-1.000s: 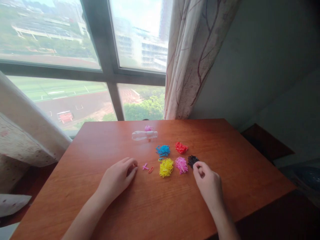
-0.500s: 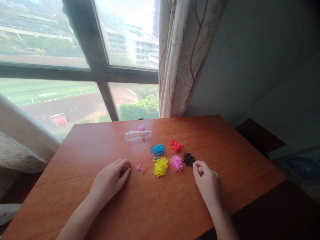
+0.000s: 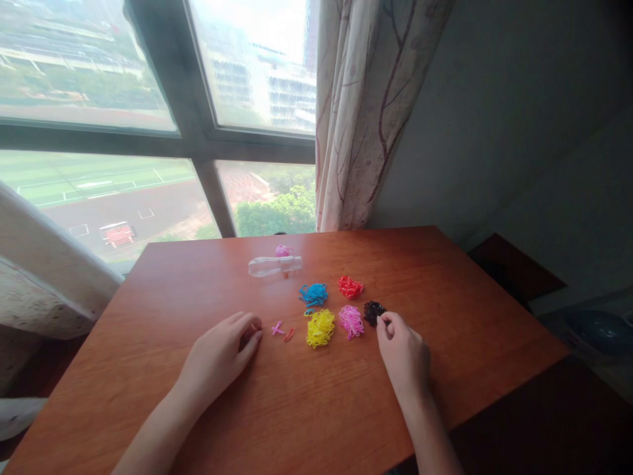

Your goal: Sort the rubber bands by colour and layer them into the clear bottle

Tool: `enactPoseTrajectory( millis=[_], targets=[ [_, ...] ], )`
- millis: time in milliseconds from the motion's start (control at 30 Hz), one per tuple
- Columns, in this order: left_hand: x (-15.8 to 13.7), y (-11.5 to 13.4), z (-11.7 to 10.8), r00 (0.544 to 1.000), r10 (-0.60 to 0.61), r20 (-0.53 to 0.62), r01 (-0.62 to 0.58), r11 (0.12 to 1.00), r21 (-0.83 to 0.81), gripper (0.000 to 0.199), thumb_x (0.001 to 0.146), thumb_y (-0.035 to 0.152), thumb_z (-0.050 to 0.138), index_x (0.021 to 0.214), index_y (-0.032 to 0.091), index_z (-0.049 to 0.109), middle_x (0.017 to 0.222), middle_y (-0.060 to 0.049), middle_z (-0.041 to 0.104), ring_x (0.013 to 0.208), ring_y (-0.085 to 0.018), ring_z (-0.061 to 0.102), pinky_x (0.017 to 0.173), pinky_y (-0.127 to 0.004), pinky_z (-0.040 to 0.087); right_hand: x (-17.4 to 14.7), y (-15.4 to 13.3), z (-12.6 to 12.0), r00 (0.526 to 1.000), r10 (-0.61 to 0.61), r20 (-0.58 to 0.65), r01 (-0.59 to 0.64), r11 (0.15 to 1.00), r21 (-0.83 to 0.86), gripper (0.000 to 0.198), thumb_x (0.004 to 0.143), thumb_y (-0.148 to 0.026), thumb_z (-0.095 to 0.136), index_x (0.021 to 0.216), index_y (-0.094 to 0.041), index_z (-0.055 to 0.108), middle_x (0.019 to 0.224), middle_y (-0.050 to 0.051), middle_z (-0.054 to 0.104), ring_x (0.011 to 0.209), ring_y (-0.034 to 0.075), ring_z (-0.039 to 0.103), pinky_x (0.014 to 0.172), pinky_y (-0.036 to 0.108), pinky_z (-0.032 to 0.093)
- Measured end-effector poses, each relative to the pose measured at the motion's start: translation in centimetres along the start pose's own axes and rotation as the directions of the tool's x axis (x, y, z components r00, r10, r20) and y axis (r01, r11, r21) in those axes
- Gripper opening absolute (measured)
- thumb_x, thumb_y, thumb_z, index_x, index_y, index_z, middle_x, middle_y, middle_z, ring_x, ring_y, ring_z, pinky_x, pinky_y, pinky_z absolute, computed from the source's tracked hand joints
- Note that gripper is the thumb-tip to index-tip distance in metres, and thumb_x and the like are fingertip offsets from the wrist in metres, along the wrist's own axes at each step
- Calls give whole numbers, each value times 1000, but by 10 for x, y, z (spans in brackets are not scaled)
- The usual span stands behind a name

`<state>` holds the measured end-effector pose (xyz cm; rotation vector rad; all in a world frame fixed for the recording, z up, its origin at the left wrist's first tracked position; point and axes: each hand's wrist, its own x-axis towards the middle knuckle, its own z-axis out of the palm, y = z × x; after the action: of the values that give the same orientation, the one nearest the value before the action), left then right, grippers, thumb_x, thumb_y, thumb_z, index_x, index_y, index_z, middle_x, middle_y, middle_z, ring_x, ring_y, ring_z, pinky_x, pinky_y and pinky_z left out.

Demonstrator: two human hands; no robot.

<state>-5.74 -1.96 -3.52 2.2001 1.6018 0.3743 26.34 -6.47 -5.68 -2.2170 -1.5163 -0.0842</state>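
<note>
My left hand (image 3: 225,346) rests on the wooden table (image 3: 306,402), fingers curled and thumb drawn up to the fingertips. Whatever may lie between them is too small to make out. Just right of it are a small pink cross-shaped band piece (image 3: 277,328) and a small red band (image 3: 289,334). My right hand (image 3: 403,346) has thumb and forefinger pinched at the near edge of a pile of black rubber bands (image 3: 374,313). Its fingers cover what they grip. Left of that pile lie pink bands (image 3: 351,321) and yellow bands (image 3: 320,328); farther back are blue bands (image 3: 313,294) and red bands (image 3: 351,287).
A clear plastic pouch or tube (image 3: 274,266) lies toward the back of the table, with a pink object (image 3: 283,251) behind it. Beyond the table's far edge are a window (image 3: 198,145) and a patterned curtain (image 3: 356,119).
My right hand has shifted slightly left and up against the black pile, still pinched. My left hand keeps its pose; the whole view has moved slightly.
</note>
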Motion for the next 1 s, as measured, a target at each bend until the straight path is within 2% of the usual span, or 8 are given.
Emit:
enactPoseTrajectory(
  millis=[267,433,600,733,1000],
  targets=[
    [-1,2,0,1000,-6,1,6,1000,30,20,93,36,42,90,25,59,90,-1,67,80,-19,63,66,-27,42,-3,-2,-5,1000,-21,-17,21,999,38,27,94,-35,44,85,-22,67,62,2,66,55,17,58,52,27,23],
    [0,3,7,999,20,-42,-20,1000,1,23,93,38,43,100,25,61,96,-2,69,80,-18,65,66,-25,43,-19,-21,-5,992,-128,11,123,972,199,33,96,-39,43,81,-21,66,56,2,61,53,16,58,53,26,30],
    [4,10,14,998,49,-46,-50,999,-13,23,93,35,43,101,26,63,96,-1,68,78,-16,64,66,-25,43,-50,-60,0,937,-335,96,274,879,391,26,98,-28,43,84,-21,64,63,0,64,54,13,58,57,24,34],
    [5,11,13,998,59,-38,-60,998,-29,21,92,32,45,89,23,64,88,-1,66,75,-16,61,65,-25,43,-71,-84,5,901,-410,141,308,834,457,22,97,-22,45,81,-22,61,65,-1,63,58,14,59,58,25,32],
    [3,16,7,987,105,-119,-128,970,-208,19,91,29,49,89,20,65,77,-1,62,63,-13,54,61,-23,42,-89,-90,8,842,-488,228,328,800,503,14,91,-15,50,81,-23,57,70,-3,65,64,14,60,60,26,30]
  ],
)
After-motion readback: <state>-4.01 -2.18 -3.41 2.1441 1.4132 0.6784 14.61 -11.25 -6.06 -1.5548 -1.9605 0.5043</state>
